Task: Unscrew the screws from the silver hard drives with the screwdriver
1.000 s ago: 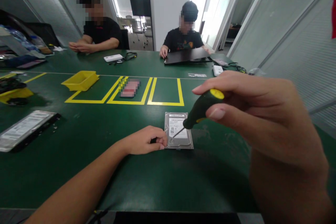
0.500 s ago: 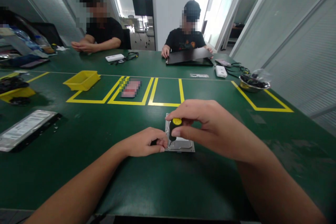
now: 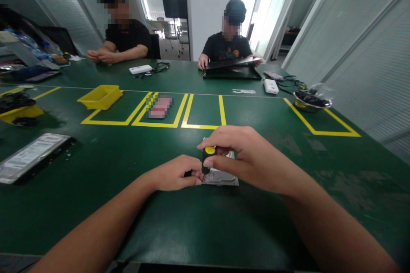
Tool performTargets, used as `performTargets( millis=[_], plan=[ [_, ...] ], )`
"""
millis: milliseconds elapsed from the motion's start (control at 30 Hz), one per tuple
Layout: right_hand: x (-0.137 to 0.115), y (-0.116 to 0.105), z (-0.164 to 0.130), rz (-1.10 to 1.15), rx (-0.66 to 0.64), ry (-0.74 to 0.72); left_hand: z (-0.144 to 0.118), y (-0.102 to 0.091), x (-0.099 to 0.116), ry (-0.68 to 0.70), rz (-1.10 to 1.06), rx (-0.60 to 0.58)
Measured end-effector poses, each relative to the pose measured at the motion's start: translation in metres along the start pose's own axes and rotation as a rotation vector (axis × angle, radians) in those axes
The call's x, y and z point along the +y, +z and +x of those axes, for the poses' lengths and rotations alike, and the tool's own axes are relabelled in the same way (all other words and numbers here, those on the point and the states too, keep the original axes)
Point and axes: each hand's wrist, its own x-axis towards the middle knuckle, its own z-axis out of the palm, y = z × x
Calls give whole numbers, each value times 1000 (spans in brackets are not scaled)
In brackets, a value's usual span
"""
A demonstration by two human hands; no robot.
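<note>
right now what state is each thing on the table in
hard drive: flat on the table, lid on, label up
screwdriver: upright, tip down on the drive's near left corner
right hand: gripping the screwdriver handle
left hand: pressed on the drive's left edge
second drive: flat, far left, untouched
yellow tray: open, contents not visible
metal bowl: upright, holds dark parts

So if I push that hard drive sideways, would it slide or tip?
The hard drive lies flat and low on the green table, so it would likely slide, not tip. Its metal casing looks rigid and probably heavy for its size. The left hand steadies it.
</note>
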Motion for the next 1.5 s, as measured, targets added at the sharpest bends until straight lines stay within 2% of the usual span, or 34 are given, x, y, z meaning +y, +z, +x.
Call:
performTargets(
  millis=[367,667,1067,1300,1500],
  plan=[
    [2,2,1,-25,8,17,0,0,-2,30,10,10],
    [0,7,-1,-46,28,-2,-1,3,-7,1,34,41],
    [-13,7,-4,-47,-25,-4,0,1,-3,-42,16,38],
    [-10,8,-6,-65,24,-5,0,4,-7,21,-6,40],
    [-8,8,-7,-8,85,-32,0,5,-10,-11,-2,47]
  ],
)
